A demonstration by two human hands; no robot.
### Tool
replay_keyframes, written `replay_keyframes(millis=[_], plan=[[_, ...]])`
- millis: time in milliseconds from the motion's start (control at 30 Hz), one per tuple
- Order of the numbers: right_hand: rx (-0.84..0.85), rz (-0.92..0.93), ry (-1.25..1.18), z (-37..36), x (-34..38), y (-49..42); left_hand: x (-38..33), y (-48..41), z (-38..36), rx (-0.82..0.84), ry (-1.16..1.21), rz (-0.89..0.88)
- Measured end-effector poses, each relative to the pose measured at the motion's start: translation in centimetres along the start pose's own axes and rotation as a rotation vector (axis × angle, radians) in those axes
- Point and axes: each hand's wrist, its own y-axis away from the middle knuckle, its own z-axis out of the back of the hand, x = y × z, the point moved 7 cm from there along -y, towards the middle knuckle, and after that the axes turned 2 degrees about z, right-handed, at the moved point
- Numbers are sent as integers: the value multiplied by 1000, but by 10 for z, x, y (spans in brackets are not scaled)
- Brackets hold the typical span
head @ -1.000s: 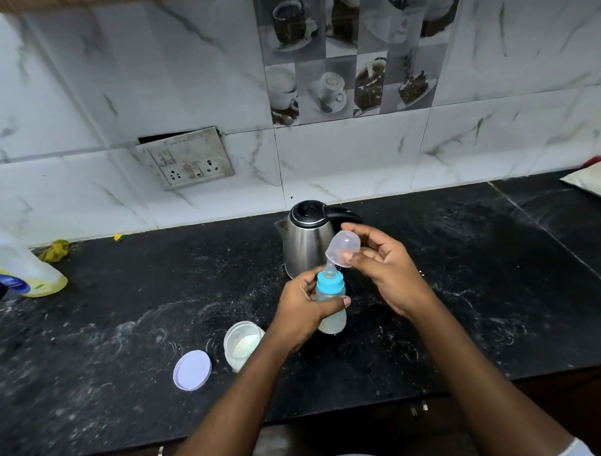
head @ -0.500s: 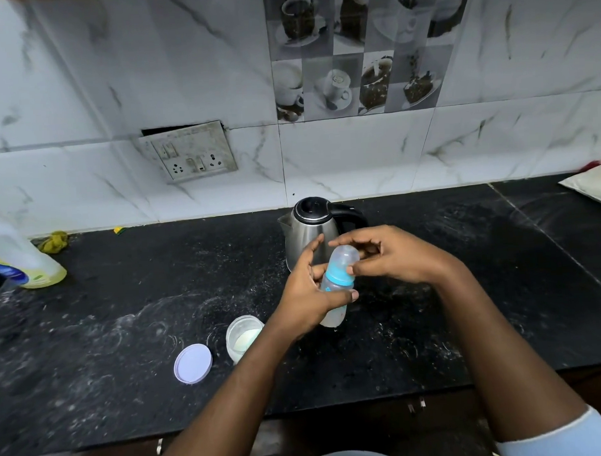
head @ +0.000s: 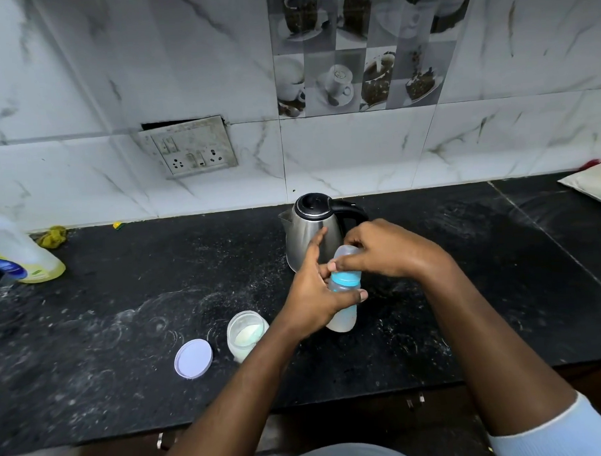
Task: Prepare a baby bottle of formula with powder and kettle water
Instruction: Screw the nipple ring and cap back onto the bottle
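The left hand (head: 312, 296) grips the baby bottle (head: 344, 315) around its body (index finger lifted straight), low over the black desk (head: 123, 304) just in front of the kettle (head: 313, 234). The right hand (head: 393, 248) has its fingers (head: 357, 259) curled, pinching the clear cap (head: 346, 251) on the bottle's top. The open powder jar (head: 245, 333) and its lid (head: 193, 358) sit to the left.

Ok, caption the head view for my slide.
Left hand grips the baby bottle, right hand holds its clear cap on top.
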Motion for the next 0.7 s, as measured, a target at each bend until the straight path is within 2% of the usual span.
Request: replay_keyframes(millis=[100,167,200,333,433,500,533,600,700], plan=[[-181,-60,198,-6,7,2,-4,1,-2,-18,9,-49],[-260,-43,191,-16,6,5,-7,0,3,-26,-24,-83],[-268,-26,76,-21,1,8,-9,0,6,-29,-37,-94],[-300,-11,-775,-48,-26,23,-19,-3,24,-109,-59,-99],[-185,-91,-1241,-98,-24,30,-29,-10,31,-158,-50,-115],[-235,-85,-1480,-119,-15,31,-33,-13,31,-120,-40,-93],[-318,-85,-1529,-121,-14,31,-35,-15,29,-78,-51,-81],[-509,-97,-1453,-119,-13,33,-45,-16,25,-42,-38,-83],[-701,-76,-1220,-108,-9,40,-68,-27,33,-197,263,-79]])
